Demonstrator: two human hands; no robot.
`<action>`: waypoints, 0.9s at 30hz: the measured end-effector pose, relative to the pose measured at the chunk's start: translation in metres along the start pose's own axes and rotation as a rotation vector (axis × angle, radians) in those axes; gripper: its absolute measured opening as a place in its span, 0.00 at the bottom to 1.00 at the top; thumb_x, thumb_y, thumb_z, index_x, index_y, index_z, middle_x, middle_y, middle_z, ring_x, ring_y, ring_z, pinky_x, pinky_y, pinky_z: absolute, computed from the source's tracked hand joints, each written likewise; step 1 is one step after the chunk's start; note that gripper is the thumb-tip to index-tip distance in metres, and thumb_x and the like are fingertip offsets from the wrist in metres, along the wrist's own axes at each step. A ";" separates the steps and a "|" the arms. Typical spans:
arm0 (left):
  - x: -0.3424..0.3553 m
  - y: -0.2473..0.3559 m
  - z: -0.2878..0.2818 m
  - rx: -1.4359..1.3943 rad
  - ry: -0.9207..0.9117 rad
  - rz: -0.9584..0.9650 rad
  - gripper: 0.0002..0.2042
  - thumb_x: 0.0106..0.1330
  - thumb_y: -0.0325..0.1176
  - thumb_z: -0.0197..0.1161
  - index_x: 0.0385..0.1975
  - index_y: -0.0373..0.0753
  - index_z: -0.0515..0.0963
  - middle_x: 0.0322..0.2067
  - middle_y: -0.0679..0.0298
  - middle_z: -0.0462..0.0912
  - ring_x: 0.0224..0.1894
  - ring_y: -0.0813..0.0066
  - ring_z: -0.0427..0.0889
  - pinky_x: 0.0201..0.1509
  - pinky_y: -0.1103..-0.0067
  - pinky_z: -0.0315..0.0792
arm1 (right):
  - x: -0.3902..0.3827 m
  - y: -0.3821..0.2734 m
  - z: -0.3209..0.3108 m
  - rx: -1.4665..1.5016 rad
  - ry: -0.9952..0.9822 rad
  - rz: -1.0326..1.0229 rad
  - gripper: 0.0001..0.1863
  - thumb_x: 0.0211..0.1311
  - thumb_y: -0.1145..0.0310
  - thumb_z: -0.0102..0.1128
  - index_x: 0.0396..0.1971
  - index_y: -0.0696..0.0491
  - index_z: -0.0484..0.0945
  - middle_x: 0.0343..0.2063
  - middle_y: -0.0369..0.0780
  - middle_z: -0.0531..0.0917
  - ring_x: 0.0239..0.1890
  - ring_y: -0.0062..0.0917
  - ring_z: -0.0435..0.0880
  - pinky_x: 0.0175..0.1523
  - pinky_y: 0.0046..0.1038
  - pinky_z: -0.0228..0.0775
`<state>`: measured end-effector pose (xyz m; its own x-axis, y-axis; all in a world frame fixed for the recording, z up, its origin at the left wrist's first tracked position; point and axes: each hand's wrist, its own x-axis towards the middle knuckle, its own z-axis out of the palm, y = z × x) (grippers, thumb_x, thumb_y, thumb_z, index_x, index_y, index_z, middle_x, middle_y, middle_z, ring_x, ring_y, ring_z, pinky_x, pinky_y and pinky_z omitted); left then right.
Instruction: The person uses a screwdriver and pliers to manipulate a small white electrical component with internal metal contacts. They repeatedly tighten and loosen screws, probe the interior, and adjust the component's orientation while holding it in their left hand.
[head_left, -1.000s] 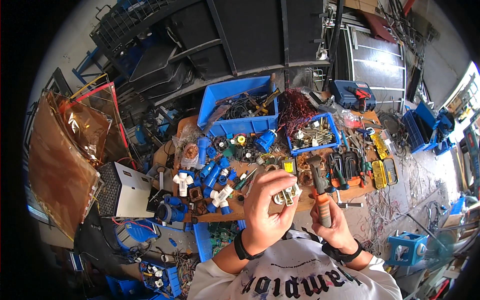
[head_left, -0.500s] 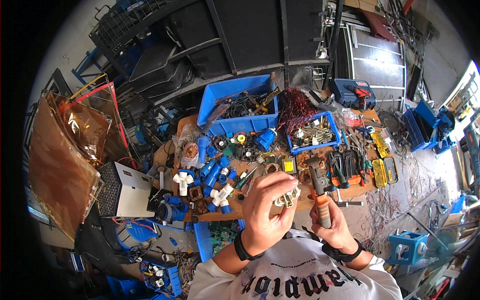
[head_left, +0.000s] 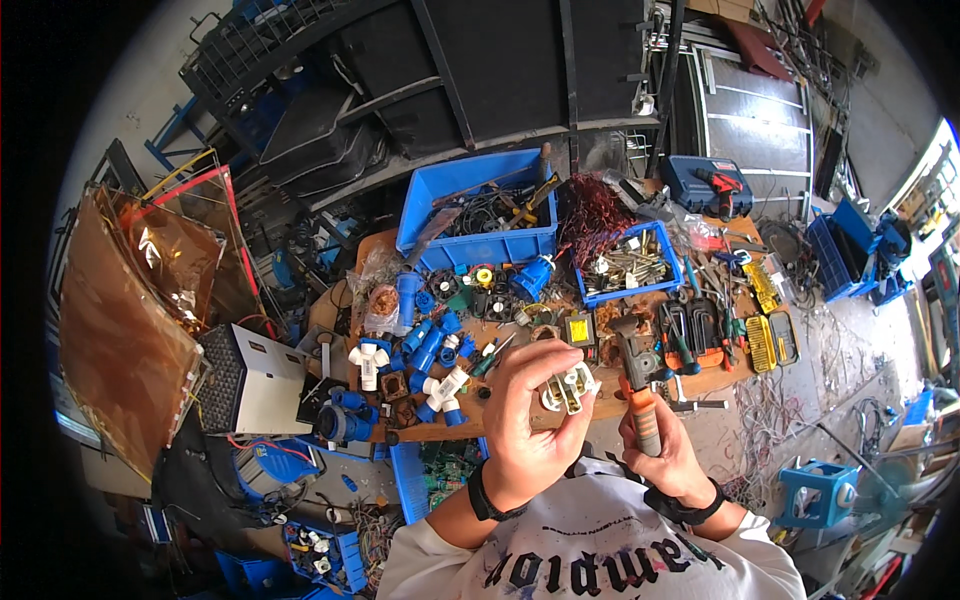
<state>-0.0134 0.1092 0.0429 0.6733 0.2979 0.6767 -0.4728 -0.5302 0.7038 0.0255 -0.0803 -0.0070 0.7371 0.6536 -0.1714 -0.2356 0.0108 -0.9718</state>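
My left hand (head_left: 522,425), raised in front of my chest, pinches a small white plastic fitting with brass-coloured metal inside (head_left: 567,390) between thumb and fingers. Its exact kind is not clear. Just to the right, my right hand (head_left: 672,455) is wrapped round the orange and grey handle of a hammer (head_left: 645,415), whose dark metal head points away from me. The hammer and the fitting are apart. Both hands are above the near edge of the wooden workbench (head_left: 720,378).
A large blue bin of cables (head_left: 480,255) and a smaller blue tray of metal pieces (head_left: 630,290) stand at the back. White and blue pipe fittings (head_left: 445,388) crowd the left. Pliers, screwdrivers and a yellow bit case (head_left: 768,340) lie right.
The fitting in my left hand has turned, and more of its brass-coloured inside shows. My left fingers have shifted slightly around it. My right hand and the hammer look nearly the same.
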 end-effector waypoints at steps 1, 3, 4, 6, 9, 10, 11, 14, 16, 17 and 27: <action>-0.001 -0.001 0.000 -0.024 0.003 -0.011 0.24 0.50 0.13 0.67 0.47 0.33 0.69 0.47 0.54 0.72 0.45 0.71 0.76 0.47 0.80 0.74 | 0.000 0.000 0.000 0.004 -0.002 0.004 0.36 0.44 0.84 0.56 0.60 0.53 0.65 0.29 0.30 0.70 0.32 0.13 0.68 0.39 0.17 0.64; -0.003 -0.001 0.001 -0.074 0.010 -0.033 0.24 0.51 0.13 0.67 0.48 0.33 0.67 0.47 0.54 0.71 0.46 0.71 0.76 0.47 0.80 0.74 | -0.002 0.000 -0.001 0.002 -0.001 0.007 0.36 0.44 0.84 0.56 0.59 0.53 0.65 0.29 0.30 0.70 0.32 0.13 0.68 0.39 0.18 0.64; -0.003 -0.001 0.002 -0.114 0.017 -0.040 0.24 0.51 0.13 0.67 0.48 0.33 0.67 0.47 0.54 0.71 0.46 0.72 0.76 0.47 0.80 0.74 | -0.002 0.002 -0.001 -0.003 0.001 0.006 0.35 0.44 0.84 0.56 0.59 0.53 0.65 0.29 0.30 0.70 0.32 0.13 0.68 0.39 0.18 0.64; -0.003 -0.002 0.003 -0.194 0.032 -0.055 0.24 0.51 0.13 0.67 0.47 0.34 0.67 0.47 0.54 0.71 0.46 0.72 0.76 0.46 0.79 0.74 | -0.002 0.002 -0.002 -0.008 0.006 0.005 0.34 0.44 0.84 0.56 0.58 0.53 0.65 0.29 0.30 0.70 0.32 0.13 0.69 0.39 0.18 0.64; -0.004 -0.001 0.004 -0.207 0.048 -0.063 0.24 0.50 0.13 0.67 0.47 0.34 0.67 0.47 0.54 0.71 0.46 0.72 0.76 0.46 0.79 0.74 | -0.003 0.000 -0.001 -0.015 0.008 0.007 0.33 0.44 0.84 0.56 0.57 0.54 0.66 0.29 0.30 0.70 0.32 0.13 0.69 0.39 0.17 0.65; -0.004 -0.001 0.003 -0.190 0.042 -0.053 0.24 0.50 0.13 0.67 0.47 0.34 0.67 0.47 0.54 0.71 0.46 0.72 0.76 0.46 0.79 0.74 | -0.003 0.001 -0.002 -0.024 0.005 0.007 0.33 0.44 0.84 0.56 0.56 0.54 0.66 0.30 0.30 0.70 0.32 0.13 0.69 0.39 0.17 0.65; -0.003 0.000 0.002 -0.173 0.036 -0.042 0.24 0.50 0.13 0.67 0.47 0.34 0.67 0.47 0.54 0.71 0.46 0.72 0.76 0.46 0.79 0.74 | -0.004 0.001 -0.002 -0.032 0.004 0.005 0.32 0.44 0.84 0.56 0.56 0.55 0.66 0.30 0.30 0.70 0.32 0.13 0.69 0.39 0.17 0.65; -0.002 0.000 0.002 -0.163 0.047 -0.022 0.24 0.50 0.13 0.67 0.46 0.34 0.67 0.46 0.54 0.71 0.45 0.71 0.76 0.46 0.79 0.73 | -0.004 0.000 -0.001 0.029 -0.004 0.026 0.32 0.44 0.84 0.56 0.55 0.55 0.66 0.30 0.30 0.70 0.32 0.13 0.69 0.39 0.18 0.65; -0.003 0.001 0.002 -0.168 0.061 -0.015 0.24 0.50 0.13 0.67 0.46 0.35 0.67 0.46 0.54 0.72 0.45 0.71 0.76 0.46 0.78 0.73 | -0.005 0.002 -0.001 0.023 -0.004 0.020 0.32 0.44 0.85 0.56 0.56 0.55 0.66 0.29 0.30 0.70 0.32 0.13 0.69 0.39 0.18 0.65; -0.002 0.002 0.003 -0.169 0.066 -0.013 0.24 0.50 0.13 0.67 0.46 0.35 0.67 0.45 0.54 0.72 0.45 0.71 0.76 0.46 0.78 0.73 | -0.005 0.003 -0.002 0.020 -0.004 0.017 0.33 0.44 0.85 0.56 0.56 0.55 0.66 0.29 0.30 0.70 0.32 0.13 0.69 0.39 0.18 0.65; -0.006 0.003 0.001 -0.206 0.059 -0.057 0.23 0.51 0.12 0.66 0.46 0.34 0.67 0.46 0.54 0.71 0.45 0.71 0.76 0.46 0.79 0.74 | -0.004 0.007 -0.003 0.016 -0.016 0.015 0.35 0.44 0.83 0.57 0.58 0.56 0.64 0.28 0.30 0.69 0.31 0.13 0.68 0.38 0.17 0.64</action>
<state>-0.0181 0.1056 0.0408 0.6709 0.3722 0.6414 -0.5448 -0.3395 0.7668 0.0221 -0.0851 -0.0138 0.7232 0.6658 -0.1833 -0.2565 0.0125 -0.9665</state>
